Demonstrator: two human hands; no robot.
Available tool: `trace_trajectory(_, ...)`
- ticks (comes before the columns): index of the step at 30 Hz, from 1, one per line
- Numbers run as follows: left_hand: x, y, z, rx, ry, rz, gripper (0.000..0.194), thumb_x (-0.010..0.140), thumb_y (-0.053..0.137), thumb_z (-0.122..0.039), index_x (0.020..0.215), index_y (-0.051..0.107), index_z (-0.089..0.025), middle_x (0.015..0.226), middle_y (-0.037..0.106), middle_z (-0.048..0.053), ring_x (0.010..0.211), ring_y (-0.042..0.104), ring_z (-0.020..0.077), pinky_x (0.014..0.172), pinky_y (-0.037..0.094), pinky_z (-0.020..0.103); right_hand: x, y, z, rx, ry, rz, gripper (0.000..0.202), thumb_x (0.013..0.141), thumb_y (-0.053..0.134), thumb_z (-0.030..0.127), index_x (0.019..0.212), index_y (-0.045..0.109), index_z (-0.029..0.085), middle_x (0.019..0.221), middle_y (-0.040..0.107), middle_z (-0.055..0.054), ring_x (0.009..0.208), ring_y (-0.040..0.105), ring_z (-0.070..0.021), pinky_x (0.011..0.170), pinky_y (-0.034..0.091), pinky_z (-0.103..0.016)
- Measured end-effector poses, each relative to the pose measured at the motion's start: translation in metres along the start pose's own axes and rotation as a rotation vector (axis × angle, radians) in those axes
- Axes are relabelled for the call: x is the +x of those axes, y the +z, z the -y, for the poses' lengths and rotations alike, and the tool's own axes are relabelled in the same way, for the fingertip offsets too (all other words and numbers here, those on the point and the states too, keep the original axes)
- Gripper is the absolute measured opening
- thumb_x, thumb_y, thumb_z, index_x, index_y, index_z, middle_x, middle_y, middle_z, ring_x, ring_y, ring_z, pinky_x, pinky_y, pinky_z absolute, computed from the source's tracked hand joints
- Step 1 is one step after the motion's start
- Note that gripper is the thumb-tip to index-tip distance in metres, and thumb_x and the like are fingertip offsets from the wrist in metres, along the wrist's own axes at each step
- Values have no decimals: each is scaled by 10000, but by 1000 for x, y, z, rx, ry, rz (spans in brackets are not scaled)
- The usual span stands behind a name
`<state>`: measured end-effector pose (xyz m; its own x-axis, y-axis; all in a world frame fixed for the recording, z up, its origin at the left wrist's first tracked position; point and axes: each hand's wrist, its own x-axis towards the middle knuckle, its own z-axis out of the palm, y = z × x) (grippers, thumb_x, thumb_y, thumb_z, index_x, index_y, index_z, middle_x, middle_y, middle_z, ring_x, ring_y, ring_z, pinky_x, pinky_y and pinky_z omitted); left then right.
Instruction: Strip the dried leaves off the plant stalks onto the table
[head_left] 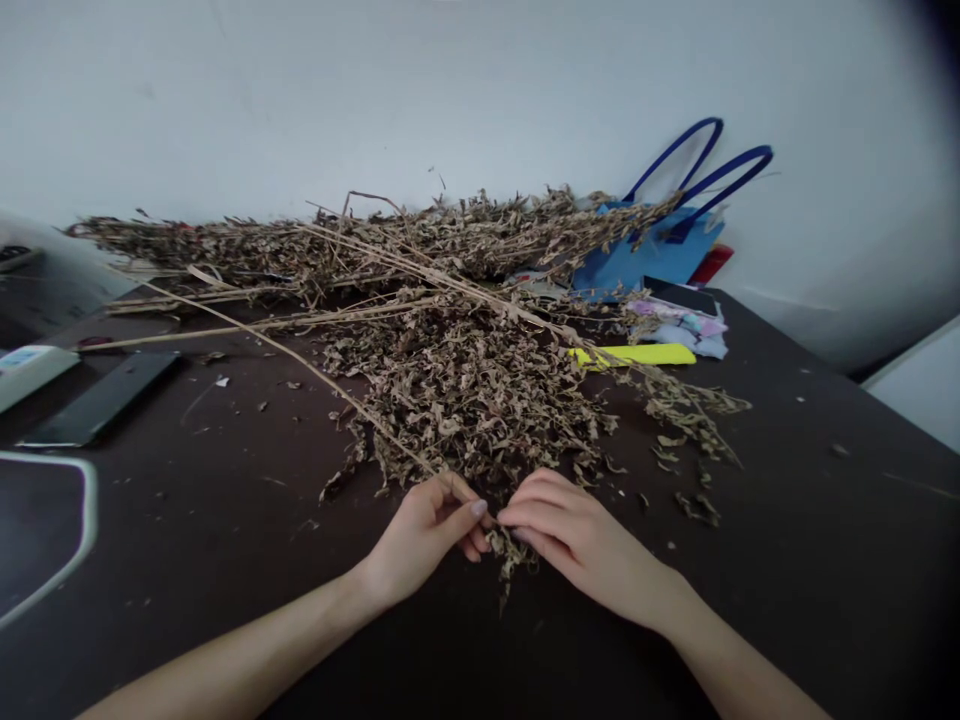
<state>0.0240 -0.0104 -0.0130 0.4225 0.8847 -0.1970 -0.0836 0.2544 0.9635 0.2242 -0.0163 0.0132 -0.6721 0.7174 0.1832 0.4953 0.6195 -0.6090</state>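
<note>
Fingers pinched on both hands! Left hand (409,545), the nearer, has the dry stem (322,375), slanting away far-left; right hand (600,555) nips the leafy sprig (508,572) between them, leaf pile (465,400) beyond on the counter (247,550).

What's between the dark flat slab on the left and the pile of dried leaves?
The head view shows a small white scrap and leaf crumbs on the dark tabletop, with a long stalk crossing nearer the pile.

Pretty open on the right side of the dark brown tabletop (840,520) — but the brown dried-leaf heap (472,390) blocks straight ahead.
</note>
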Motion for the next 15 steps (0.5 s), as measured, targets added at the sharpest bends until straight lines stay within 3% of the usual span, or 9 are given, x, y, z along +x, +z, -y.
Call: trace_trajectory(15, -2, 1, 1, 21, 11, 2, 199, 824, 571, -291, 769, 511, -109, 640, 593, 9, 534, 584, 103, 530, 507, 240, 1, 5, 3, -171, -66, -83, 196, 902, 412, 136, 905, 604, 176, 904, 584, -46, 923, 483, -161, 814, 430, -317)
